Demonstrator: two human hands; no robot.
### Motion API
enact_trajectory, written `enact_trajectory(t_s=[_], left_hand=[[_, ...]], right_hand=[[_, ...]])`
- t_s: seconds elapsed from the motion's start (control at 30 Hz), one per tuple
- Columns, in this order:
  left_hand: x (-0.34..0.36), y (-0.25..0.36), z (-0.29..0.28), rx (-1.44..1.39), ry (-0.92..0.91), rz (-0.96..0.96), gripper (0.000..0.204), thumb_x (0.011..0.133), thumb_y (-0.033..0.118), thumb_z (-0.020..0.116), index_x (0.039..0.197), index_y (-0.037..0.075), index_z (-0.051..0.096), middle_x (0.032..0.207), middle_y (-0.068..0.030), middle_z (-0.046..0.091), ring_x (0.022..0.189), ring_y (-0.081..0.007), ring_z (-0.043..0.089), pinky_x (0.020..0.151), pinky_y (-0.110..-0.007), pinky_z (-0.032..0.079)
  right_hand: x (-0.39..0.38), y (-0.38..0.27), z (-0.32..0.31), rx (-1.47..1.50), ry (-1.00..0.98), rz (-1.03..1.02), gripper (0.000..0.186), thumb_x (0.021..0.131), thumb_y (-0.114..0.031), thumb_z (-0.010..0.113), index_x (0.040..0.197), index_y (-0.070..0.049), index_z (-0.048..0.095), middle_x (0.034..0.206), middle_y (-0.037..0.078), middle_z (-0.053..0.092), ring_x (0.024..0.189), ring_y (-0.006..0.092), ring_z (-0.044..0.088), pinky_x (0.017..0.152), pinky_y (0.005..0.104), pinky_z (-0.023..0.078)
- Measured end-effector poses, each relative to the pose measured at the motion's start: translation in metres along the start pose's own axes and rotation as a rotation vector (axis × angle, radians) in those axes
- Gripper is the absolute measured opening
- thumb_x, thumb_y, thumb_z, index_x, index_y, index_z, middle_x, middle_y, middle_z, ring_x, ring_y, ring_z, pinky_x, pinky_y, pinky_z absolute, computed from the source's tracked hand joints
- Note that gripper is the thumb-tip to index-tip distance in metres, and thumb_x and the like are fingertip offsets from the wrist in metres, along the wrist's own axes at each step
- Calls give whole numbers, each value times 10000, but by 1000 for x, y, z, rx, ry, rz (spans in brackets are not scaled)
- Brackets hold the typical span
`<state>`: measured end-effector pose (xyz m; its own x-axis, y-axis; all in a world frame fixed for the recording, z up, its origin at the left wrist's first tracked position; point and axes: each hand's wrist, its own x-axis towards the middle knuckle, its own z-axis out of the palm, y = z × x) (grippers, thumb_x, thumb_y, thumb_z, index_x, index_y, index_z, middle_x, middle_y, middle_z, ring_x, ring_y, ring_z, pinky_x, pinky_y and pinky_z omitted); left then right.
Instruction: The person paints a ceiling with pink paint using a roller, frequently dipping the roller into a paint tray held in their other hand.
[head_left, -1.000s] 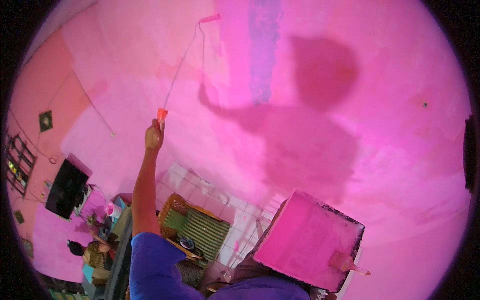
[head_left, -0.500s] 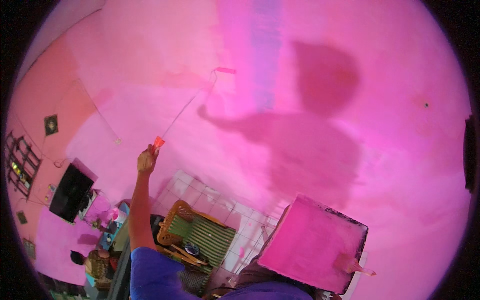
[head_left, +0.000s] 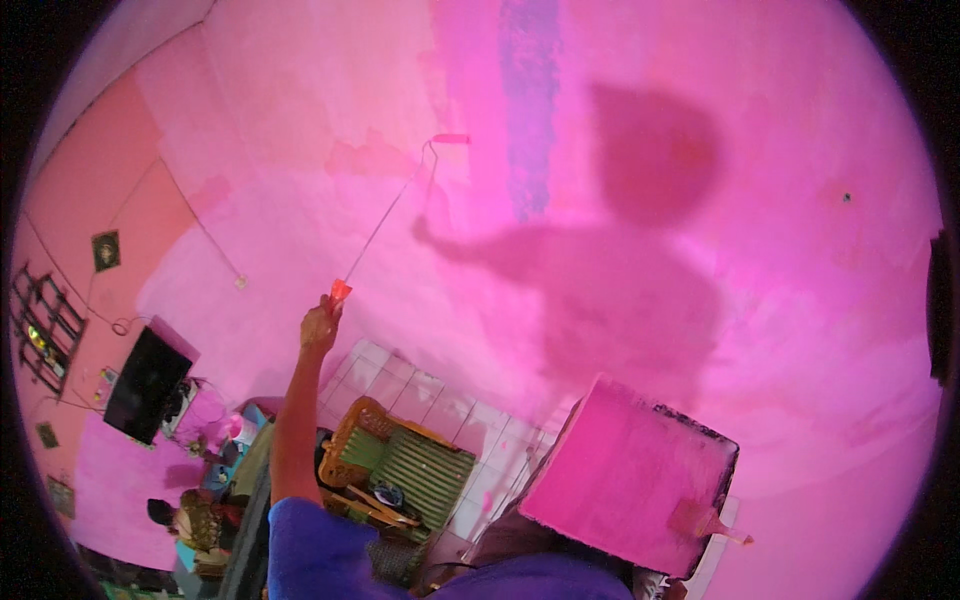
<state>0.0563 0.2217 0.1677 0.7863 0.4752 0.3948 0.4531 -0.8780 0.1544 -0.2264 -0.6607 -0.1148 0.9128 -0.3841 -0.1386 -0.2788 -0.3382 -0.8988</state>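
Observation:
My left hand (head_left: 319, 324) is closed on the orange handle (head_left: 341, 290) of a paint roller, arm stretched out ahead of me. Its long thin metal rod runs up and rightward to a pink roller head (head_left: 450, 139) at the pink wall (head_left: 270, 110), just left of a bluish vertical patch (head_left: 530, 90). A square paint tray (head_left: 610, 460) coated in pink is at lower right, with a paintbrush (head_left: 700, 523) lying across its right corner. My right hand does not show. A dark shadow of head, body and raised arm falls on the wall.
Below are a wooden chair with green striped cushions (head_left: 420, 465) and white floor tiles (head_left: 480, 470). At left are a flat black screen (head_left: 145, 385), wall shelves (head_left: 45, 325), hanging cords and a small white bucket (head_left: 241, 430). A person (head_left: 195, 525) is at lower left.
Over the last second my left hand and the roller have come down the wall, the roller head dropping and shifting slightly right. In the last half second the hand has shifted a little right.

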Motion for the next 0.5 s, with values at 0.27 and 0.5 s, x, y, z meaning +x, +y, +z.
enact_trajectory(t_s=[0.27,0.5], left_hand=[[-25,-22,41,128,-110,55,408,868,402,449,953,4,472,688,-211,583,651,-403,571,583,-510,451],[-16,60,83,190,-293,165,396,843,412,485,918,25,523,843,-182,603,805,-341,592,701,-454,476]], right_hand=[[-14,20,-1,-32,1,-16,334,833,-307,476,785,8,577,641,52,530,585,128,504,495,274,400],[-11,68,-15,-249,113,119,472,865,-383,371,781,20,603,590,76,536,492,133,503,428,281,400]])
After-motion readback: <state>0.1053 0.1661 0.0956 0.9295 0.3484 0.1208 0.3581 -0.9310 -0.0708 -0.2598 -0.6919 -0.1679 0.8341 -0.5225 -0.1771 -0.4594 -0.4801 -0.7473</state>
